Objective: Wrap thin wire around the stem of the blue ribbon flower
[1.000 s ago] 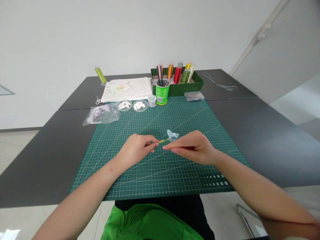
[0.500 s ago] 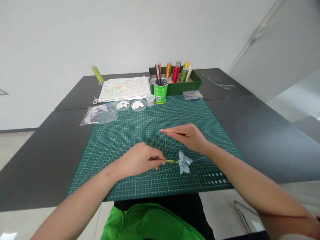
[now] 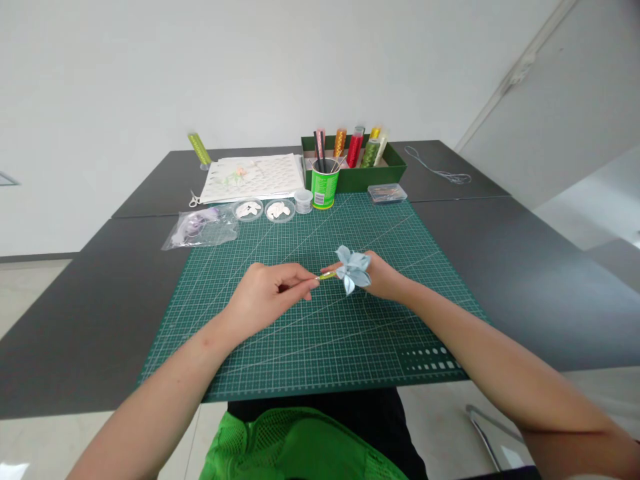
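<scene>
A pale blue artificial flower with pointed petals is held above the green cutting mat. Its short stem, wrapped in yellow-green, is pinched at the end between the thumb and fingers of my left hand. The blossom points to the right. My right hand is just behind the flower, which covers most of its fingers. One fingertip shows beside the stem. The right fingers look pressed together, and whatever they grip is hidden.
Toward the back stand a green can of tools, a dark green box with thread spools, and a clear case. Left of them are dishes of white pieces, paper sheets, a plastic bag and small scissors.
My left hand has raised the flower away from me and tilted its blossom upward. My right hand has come down behind the flower, and its fingers are now mostly covered.
</scene>
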### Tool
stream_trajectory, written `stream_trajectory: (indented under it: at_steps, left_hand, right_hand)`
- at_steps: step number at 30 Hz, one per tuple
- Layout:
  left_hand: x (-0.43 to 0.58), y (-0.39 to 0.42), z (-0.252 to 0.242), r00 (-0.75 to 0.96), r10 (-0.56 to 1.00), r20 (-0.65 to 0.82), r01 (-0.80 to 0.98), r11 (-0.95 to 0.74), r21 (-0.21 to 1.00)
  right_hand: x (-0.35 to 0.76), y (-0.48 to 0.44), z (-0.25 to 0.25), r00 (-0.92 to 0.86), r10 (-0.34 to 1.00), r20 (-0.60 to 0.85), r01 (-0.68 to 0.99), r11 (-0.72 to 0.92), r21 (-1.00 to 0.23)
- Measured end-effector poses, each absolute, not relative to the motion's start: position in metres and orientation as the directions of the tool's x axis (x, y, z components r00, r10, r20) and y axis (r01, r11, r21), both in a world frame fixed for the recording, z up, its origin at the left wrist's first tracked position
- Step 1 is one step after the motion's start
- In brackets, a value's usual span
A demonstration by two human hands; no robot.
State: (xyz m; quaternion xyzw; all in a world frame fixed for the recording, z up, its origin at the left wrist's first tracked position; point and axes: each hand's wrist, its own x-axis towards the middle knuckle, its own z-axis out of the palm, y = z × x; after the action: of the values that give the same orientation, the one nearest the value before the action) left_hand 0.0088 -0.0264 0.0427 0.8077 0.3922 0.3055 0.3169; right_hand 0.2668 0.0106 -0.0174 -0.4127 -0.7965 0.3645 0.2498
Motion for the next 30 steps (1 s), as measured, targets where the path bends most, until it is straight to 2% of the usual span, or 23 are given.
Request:
stream_trajectory:
  at_steps: [7,11,16,20,23,27,30]
  left_hand:
    - [-0.004,-0.016,0.047,0.238,0.871,0.431,0.556,-0.486,0.674]
    - [-0.006,-0.012,0.044,0.201,0.87,0.451,0.611,-0.471,0.636]
    - [-0.005,-0.009,0.04,0.186,0.875,0.446,0.653,-0.449,0.609]
    - [-0.004,-0.008,0.037,0.225,0.883,0.411,0.664,-0.448,0.599]
    - [-0.001,-0.008,0.034,0.296,0.891,0.345,0.707,-0.447,0.548]
    - [0.005,-0.011,0.025,0.426,0.876,0.227,0.785,-0.483,0.387]
    - [0.01,-0.015,0.018,0.561,0.808,0.181,0.768,-0.59,0.252]
  right_hand:
    - [0.266,0.006,-0.001,-0.608,0.792,0.044,0.426,0.373,-0.824]
    - [0.268,0.002,0.008,-0.657,0.753,0.044,0.407,0.403,-0.82]
    - [0.264,-0.012,0.019,-0.744,0.656,0.126,0.37,0.562,-0.739]
    - [0.26,-0.023,0.025,-0.787,0.589,0.186,0.303,0.631,-0.714]
    - [0.26,-0.027,0.027,-0.796,0.558,0.233,0.235,0.641,-0.73]
    - [0.264,-0.029,0.032,-0.76,0.557,0.336,0.171,0.669,-0.723]
    - [0.267,-0.03,0.036,-0.717,0.587,0.376,0.18,0.677,-0.714]
